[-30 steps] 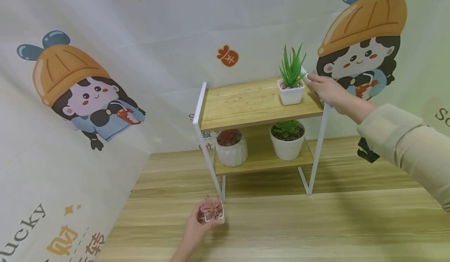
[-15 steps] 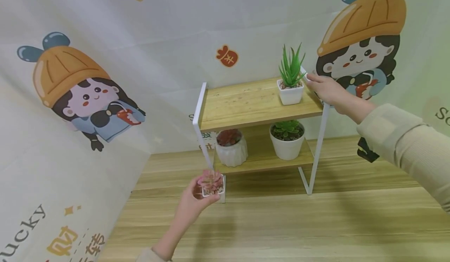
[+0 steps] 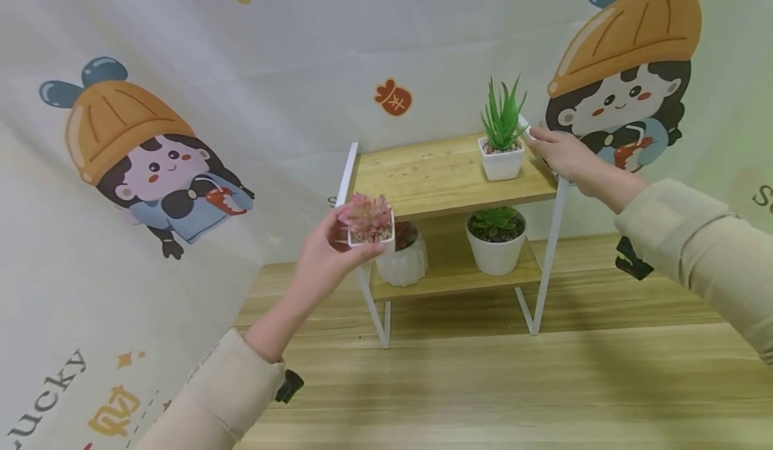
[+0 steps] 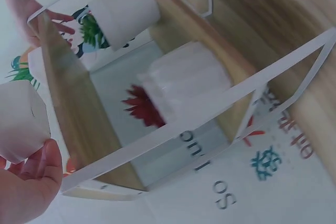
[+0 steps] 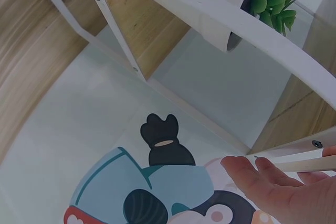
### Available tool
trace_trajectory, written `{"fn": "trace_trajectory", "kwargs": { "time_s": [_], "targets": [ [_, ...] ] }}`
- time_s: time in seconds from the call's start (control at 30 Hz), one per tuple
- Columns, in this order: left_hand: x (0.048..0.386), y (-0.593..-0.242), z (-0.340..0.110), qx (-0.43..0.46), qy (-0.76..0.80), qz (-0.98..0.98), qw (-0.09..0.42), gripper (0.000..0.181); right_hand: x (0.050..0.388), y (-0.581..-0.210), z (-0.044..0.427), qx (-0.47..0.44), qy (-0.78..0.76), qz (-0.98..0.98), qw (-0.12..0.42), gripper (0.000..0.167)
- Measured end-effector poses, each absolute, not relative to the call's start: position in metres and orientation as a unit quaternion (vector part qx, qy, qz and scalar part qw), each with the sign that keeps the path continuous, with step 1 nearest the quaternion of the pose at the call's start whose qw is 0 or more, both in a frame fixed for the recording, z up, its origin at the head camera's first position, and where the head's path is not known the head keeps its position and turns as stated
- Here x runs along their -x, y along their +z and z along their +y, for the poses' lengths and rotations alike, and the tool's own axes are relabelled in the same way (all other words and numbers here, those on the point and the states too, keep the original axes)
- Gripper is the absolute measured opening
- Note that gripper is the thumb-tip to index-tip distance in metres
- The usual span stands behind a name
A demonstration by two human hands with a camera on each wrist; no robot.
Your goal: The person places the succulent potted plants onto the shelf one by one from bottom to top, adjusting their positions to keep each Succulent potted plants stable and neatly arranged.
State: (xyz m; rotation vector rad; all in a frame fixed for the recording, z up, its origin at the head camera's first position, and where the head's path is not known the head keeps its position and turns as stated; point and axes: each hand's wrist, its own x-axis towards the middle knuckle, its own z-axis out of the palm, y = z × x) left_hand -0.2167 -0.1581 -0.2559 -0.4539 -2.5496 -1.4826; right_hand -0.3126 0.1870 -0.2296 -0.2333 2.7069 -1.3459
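Note:
My left hand holds a small square white pot with a pink succulent, thumb in front and fingers behind. The pot is in the air by the front left corner of a two-tier wooden shelf with a white frame. In the left wrist view, the pot's white side shows, outside the frame. My right hand grips the top rail at the shelf's right end; the right wrist view shows its fingers under the rail. Beside that hand, a potted aloe stands on the upper tier.
On the lower tier stand a ribbed white pot with a red succulent, partly hidden behind the held pot, and a round white pot with a green succulent. The shelf stands on a wooden table against a printed cloth backdrop.
My left hand has lifted the pink succulent from near the tabletop up to the height of the upper tier. My right hand has stayed on the shelf's end.

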Motion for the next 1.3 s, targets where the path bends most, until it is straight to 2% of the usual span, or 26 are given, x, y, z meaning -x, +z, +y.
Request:
{"fn": "trace_trajectory", "kwargs": {
  "time_s": [0.13,0.4,0.73,1.1,1.3],
  "targets": [
    [0.234,-0.232,-0.147,0.164,-0.492,-0.852,0.073,0.062,0.312,-0.229,0.189,0.081,-0.454,0.886,0.054,0.054],
    [0.272,-0.205,-0.131,0.116,-0.465,-0.877,0.034,0.065,0.313,-0.23,0.188,0.078,-0.458,0.884,0.05,0.054],
    [0.3,-0.205,-0.117,0.068,-0.426,-0.902,0.005,0.066,0.313,-0.23,0.187,0.073,-0.456,0.886,0.046,0.053],
    [0.314,-0.203,-0.114,0.046,-0.473,-0.878,-0.048,0.057,0.313,-0.23,0.186,0.069,-0.453,0.888,0.045,0.053],
    [0.319,-0.204,-0.114,0.031,-0.495,-0.866,-0.057,0.056,0.314,-0.23,0.187,0.067,-0.455,0.887,0.045,0.053]
  ]
}}
